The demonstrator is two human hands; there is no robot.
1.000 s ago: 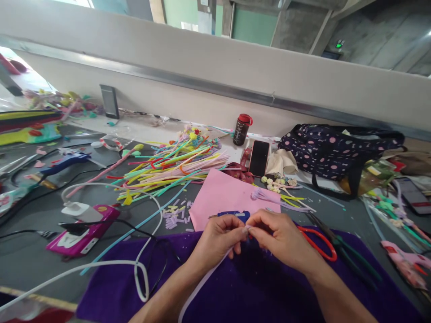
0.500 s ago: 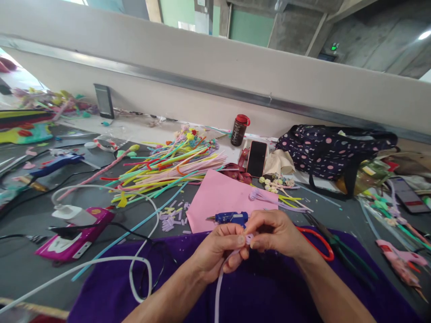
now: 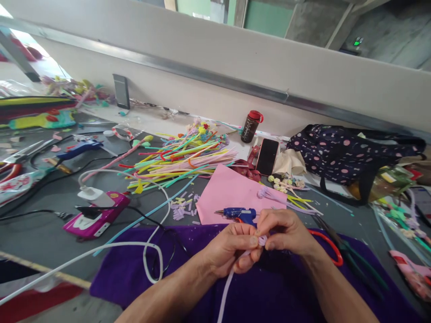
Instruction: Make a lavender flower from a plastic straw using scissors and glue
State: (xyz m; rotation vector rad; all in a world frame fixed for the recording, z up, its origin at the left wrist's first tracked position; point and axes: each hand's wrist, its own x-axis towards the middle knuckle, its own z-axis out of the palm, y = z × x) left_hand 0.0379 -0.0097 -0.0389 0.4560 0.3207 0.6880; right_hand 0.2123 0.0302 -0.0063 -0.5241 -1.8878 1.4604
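A pale lilac chenille stem hangs down from my left hand, pinched between thumb and fingers. At its upper end is a small curled lilac piece, looped like a little flower bud. My right hand closes thumb and fingertips on this curl from the right, and the two hands nearly touch. Just behind them a blue glue gun lies on a pink sheet. Short cut lilac and yellow pieces are scattered left of the sheet. Beneath my hands spreads a purple cloth.
A bundle of coloured chenille stems lies behind. To the left are a magenta power strip with cables and scissors. Pliers lie right, near a dark patterned bag. A phone and bottle stand at the back.
The view has turned left, so everything sits further right in the picture. Both hands keep hold of the lilac stem, and its curled end shows a little more clearly.
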